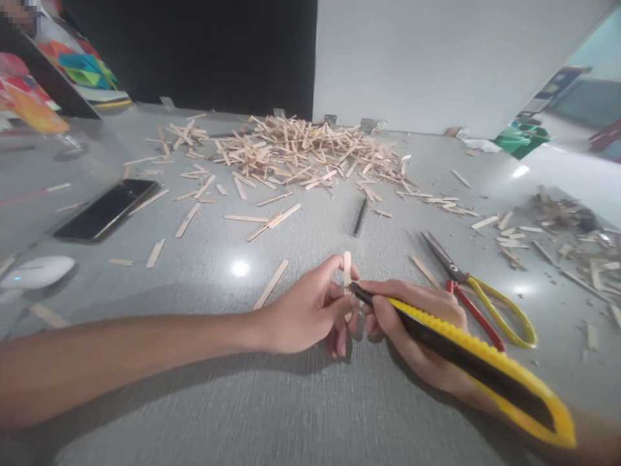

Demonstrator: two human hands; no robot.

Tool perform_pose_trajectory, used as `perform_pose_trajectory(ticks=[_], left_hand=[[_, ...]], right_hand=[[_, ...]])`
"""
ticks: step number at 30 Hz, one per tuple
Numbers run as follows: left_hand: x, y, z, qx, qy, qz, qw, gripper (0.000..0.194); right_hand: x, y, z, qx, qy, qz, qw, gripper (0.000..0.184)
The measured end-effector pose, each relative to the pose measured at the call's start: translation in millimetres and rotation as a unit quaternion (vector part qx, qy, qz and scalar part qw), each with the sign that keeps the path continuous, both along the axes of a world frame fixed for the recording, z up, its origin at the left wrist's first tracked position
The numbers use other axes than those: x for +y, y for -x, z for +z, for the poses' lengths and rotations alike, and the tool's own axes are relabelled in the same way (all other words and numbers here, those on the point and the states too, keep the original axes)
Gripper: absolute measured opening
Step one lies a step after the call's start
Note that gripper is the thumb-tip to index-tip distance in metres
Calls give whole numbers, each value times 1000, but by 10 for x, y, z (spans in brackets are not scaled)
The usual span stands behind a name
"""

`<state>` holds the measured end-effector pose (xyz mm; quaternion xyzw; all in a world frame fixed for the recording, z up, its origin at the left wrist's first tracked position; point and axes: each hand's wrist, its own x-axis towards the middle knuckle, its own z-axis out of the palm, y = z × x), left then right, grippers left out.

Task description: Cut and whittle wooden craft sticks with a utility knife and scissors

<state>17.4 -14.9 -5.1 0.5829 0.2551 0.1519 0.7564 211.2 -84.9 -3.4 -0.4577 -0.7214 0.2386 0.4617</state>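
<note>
Between the thumb and fingers of my left hand [310, 307] stands a wooden craft stick [347, 264], its rounded end pointing up and away. My right hand [417, 323] is wrapped round a yellow and black utility knife [475, 366]. The knife's front end meets the stick just above my left thumb; the blade itself is too small to make out. Both hands are close together, a little above the grey table [272, 408]. Just beyond my right hand lie scissors [468, 278] with one red and one yellow handle.
A big heap of craft sticks [310, 149] lies at the back, with loose sticks around it. At left are a phone [107, 208] and a white mouse [39, 272]. A dark pen-like rod [360, 217] lies ahead. Wood scraps [567, 213] cover the right side.
</note>
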Motion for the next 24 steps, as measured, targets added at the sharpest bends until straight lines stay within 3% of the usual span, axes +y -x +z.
perform_pose_trajectory(ticks=[2,5,8,12,14,20,24], left_hand=[[19,7,-20,-16,2,-1,1000,22],[51,23,-39,-32,-4,-10,999,24],[79,40,-38,-42,-19,-19,999,24],[104,55,-22,-48,-29,-21,998,22],[108,56,-22,-44,-25,-19,999,21],[120,38,-54,-63,-16,-7,998,29],[148,37,-52,-69,-12,-13,997,33]], right_hand=[[-1,-13,-7,-6,-36,28,999,25],[1,-38,3,-18,-33,25,999,26],[19,-70,-2,14,41,-6,999,19],[62,-116,-72,137,138,5,981,17],[70,-123,-82,138,135,11,981,18],[47,-78,18,6,31,7,999,26],[70,-89,7,10,48,15,999,26]])
